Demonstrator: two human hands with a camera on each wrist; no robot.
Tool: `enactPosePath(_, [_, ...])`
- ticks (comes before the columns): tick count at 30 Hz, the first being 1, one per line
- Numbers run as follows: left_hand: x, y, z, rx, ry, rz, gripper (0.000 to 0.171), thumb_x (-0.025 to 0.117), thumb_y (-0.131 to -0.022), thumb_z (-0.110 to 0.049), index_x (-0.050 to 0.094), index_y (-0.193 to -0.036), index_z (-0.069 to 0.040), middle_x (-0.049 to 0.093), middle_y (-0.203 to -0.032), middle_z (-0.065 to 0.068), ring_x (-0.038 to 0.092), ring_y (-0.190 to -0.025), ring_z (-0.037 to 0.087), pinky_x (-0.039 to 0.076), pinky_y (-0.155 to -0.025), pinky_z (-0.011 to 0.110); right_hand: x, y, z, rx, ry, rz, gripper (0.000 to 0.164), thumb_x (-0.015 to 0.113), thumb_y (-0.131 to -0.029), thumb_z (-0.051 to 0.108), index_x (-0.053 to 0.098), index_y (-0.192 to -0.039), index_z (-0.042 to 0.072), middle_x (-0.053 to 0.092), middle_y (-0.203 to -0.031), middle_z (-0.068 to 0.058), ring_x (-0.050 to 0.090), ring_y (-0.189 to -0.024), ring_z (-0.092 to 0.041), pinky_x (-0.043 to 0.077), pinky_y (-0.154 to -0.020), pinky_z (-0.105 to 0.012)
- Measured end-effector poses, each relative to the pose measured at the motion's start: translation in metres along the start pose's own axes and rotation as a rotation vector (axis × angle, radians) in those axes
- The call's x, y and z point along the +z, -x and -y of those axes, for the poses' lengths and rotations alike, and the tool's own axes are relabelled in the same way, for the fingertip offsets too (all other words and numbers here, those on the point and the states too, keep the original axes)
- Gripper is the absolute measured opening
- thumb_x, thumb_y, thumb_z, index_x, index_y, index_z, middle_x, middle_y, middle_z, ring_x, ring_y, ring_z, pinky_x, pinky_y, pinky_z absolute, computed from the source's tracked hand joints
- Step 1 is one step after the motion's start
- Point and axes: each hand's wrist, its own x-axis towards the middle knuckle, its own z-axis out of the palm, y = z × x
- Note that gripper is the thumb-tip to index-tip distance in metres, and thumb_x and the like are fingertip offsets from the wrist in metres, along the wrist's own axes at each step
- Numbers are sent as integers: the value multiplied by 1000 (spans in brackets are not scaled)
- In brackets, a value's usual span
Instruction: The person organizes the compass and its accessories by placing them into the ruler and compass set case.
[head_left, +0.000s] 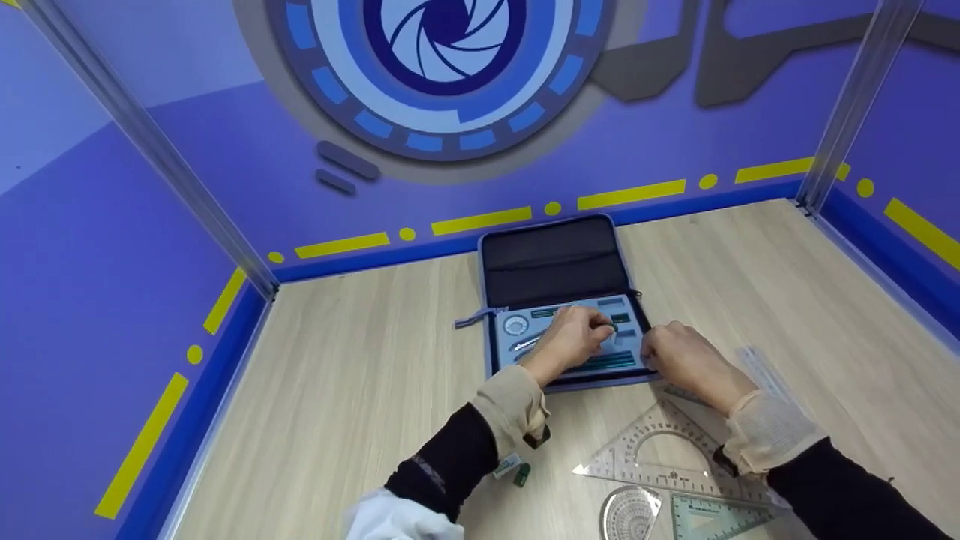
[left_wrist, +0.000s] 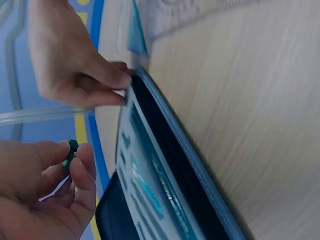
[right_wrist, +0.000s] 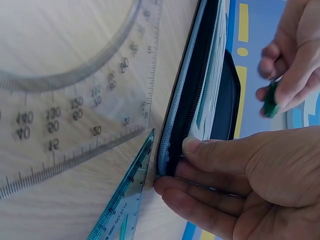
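Wood-grain table [head_left: 375,360], zippered case [head_left: 555,259], green piece [right_wrist: 270,104] (pinched)

We see a soft, rectangular zip-up case [head_left: 555,259], grey-blue outside and black within, its flat moulded tray [head_left: 534,325] pale blue and the slim pencils [head_left: 611,361] dark green. Deep green, too, is the small chunky piece [right_wrist: 271,102]. We find the clear plastic set square [head_left: 675,475] marked in black; our counter [head_left: 360,360] has pale, streaked wood grain, our violet-blue wall [head_left: 187,187] yellow dashes and dots.
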Motion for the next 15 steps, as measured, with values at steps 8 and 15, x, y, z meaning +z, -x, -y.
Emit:
enactPosePath(8, [18, -21, 1, -10, -130, -75, 18, 65, -101, -20, 82, -107, -15, 79, -99, -4, 58, -73, -1, 48, -70, 15, 1, 1, -1, -22, -8, -23, 33, 62, -79, -13, 57, -58, 11, 40, -56, 8, 35, -52, -11, 32, -51, -27])
enactPosePath(15, [35, -34, 3, -8, -280, -126, 16, 66, -100, -22, 82, -98, -21, 76, -91, -10, 60, -76, 0, 46, -68, 14, 2, 3, -2, -69, 1, -73, 35, 62, -76, -14, 54, -55, 13, 37, -55, 10, 32, -51, -10, 29, -50, -25])
